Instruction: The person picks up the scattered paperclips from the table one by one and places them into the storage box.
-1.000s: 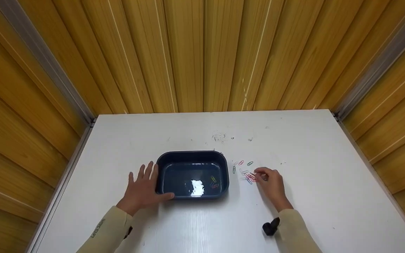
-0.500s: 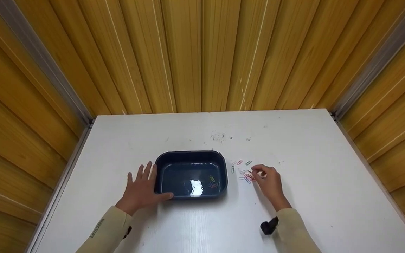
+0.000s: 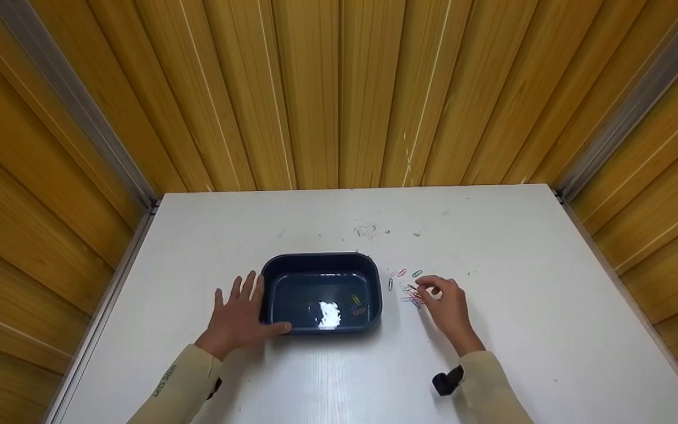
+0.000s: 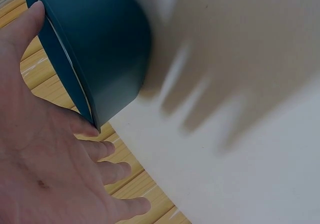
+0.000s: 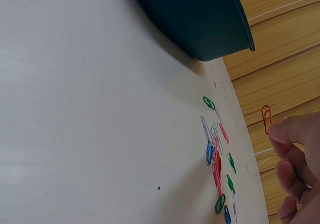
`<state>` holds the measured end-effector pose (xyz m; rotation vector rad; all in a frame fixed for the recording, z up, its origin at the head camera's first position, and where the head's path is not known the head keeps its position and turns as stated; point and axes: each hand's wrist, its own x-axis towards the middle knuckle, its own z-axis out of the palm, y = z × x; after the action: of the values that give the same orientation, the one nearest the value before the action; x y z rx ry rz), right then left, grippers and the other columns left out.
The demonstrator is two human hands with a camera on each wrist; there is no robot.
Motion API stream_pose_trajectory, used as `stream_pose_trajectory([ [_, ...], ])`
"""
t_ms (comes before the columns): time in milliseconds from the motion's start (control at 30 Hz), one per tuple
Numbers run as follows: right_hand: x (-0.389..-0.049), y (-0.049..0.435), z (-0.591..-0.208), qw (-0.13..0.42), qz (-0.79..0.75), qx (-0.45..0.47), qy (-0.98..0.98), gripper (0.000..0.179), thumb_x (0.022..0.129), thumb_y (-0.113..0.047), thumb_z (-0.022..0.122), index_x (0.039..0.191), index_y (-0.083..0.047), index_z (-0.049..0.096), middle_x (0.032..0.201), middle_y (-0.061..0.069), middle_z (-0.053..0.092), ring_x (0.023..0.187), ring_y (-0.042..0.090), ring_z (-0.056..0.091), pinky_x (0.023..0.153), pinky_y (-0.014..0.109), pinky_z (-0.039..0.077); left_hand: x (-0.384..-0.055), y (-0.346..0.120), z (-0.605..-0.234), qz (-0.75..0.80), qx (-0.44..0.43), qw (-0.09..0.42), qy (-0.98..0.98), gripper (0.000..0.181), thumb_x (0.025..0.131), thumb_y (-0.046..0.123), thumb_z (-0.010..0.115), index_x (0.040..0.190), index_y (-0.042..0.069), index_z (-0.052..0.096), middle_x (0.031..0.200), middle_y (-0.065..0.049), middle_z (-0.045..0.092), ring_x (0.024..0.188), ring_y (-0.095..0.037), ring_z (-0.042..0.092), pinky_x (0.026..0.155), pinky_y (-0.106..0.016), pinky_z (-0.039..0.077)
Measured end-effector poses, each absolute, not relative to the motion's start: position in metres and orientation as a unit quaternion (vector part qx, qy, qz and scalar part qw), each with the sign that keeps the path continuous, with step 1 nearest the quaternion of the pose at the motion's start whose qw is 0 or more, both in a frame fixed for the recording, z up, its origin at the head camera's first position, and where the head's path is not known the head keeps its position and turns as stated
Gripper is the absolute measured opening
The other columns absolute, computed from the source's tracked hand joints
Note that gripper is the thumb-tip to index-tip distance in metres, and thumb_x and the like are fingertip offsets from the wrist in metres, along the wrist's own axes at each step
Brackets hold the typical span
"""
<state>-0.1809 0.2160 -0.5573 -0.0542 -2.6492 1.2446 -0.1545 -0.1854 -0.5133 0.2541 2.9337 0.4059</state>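
Observation:
A dark blue rectangular tray [image 3: 303, 297] stands on the white table. My left hand [image 3: 238, 324] lies at its left side, fingers spread, with the thumb along the front rim; in the left wrist view the thumb and index finger touch the tray's rim [image 4: 70, 63]. Right of the tray, my right hand [image 3: 449, 306] pinches a red paper clip [image 5: 265, 125] between thumb and index finger, raised above the table. Just below it lies a loose heap of coloured paper clips [image 3: 414, 297]. Inside the tray, near its right end, are a yellow-green paper clip [image 3: 356, 300] and a few others.
Stray green paper clips [image 3: 391, 284] and a pink paper clip [image 3: 402, 272] lie between the heap and the tray. Dark marks [image 3: 366, 230] show on the table [image 3: 227, 224] behind it. Yellow wood-patterned walls [image 3: 315, 94] enclose the back and sides.
My right hand has shifted slightly left, toward the tray, above the heap of paper clips. The left hand and the tray stay in place.

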Motion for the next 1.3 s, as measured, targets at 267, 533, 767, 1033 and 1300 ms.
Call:
stream_pose_trajectory([
  [267,-0.179,0.206,-0.552,0.110,0.435,-0.014,-0.894,0.015,0.088,-0.008,0.070,0.101,-0.013,0.074,0.093,0.001,0.072,0.085,0.016,0.052,0.073,0.024,0.042,-0.155,-0.185,-0.515,0.135,0.085,0.087,0.983,0.121,0.070,0.081,0.059,0.154,0.003,0.020,0.161,-0.019,0.018,0.148,-0.044,0.016,0.112,-0.071,0.008],
  [533,-0.179,0.195,-0.547,0.125,0.447,0.005,-0.886,0.015,0.086,-0.005,0.071,0.099,-0.013,0.074,0.092,0.002,0.073,0.084,0.020,0.056,0.078,0.039,0.048,-0.154,-0.185,-0.514,0.135,0.085,0.089,0.983,0.121,0.071,0.081,0.059,0.154,0.002,0.020,0.161,-0.019,0.017,0.148,-0.044,0.015,0.112,-0.071,0.008],
  [767,-0.180,0.185,-0.541,0.125,0.448,0.016,-0.885,0.016,0.086,-0.006,0.071,0.100,-0.013,0.075,0.094,0.000,0.074,0.083,0.015,0.054,0.075,0.028,0.047,-0.154,-0.185,-0.513,0.137,0.080,0.095,0.983,0.119,0.071,0.079,0.059,0.154,0.004,0.019,0.162,-0.018,0.015,0.149,-0.043,0.013,0.113,-0.070,0.006],
  [1033,-0.180,0.172,-0.535,0.129,0.453,0.032,-0.881,0.014,0.086,-0.007,0.071,0.098,-0.014,0.075,0.091,-0.003,0.073,0.083,0.018,0.056,0.069,0.023,0.045,-0.155,-0.184,-0.512,0.139,0.077,0.096,0.983,0.118,0.072,0.077,0.061,0.154,0.005,0.019,0.162,-0.018,0.015,0.149,-0.042,0.012,0.113,-0.070,0.005],
  [1300,-0.182,0.160,-0.537,0.155,0.453,0.062,-0.876,0.014,0.084,-0.005,0.073,0.095,-0.014,0.075,0.089,-0.003,0.074,0.081,0.020,0.058,0.073,0.030,0.048,-0.155,-0.184,-0.511,0.147,0.075,0.101,0.981,0.117,0.073,0.074,0.064,0.154,0.004,0.018,0.162,-0.018,0.014,0.149,-0.043,0.011,0.114,-0.069,0.004],
])
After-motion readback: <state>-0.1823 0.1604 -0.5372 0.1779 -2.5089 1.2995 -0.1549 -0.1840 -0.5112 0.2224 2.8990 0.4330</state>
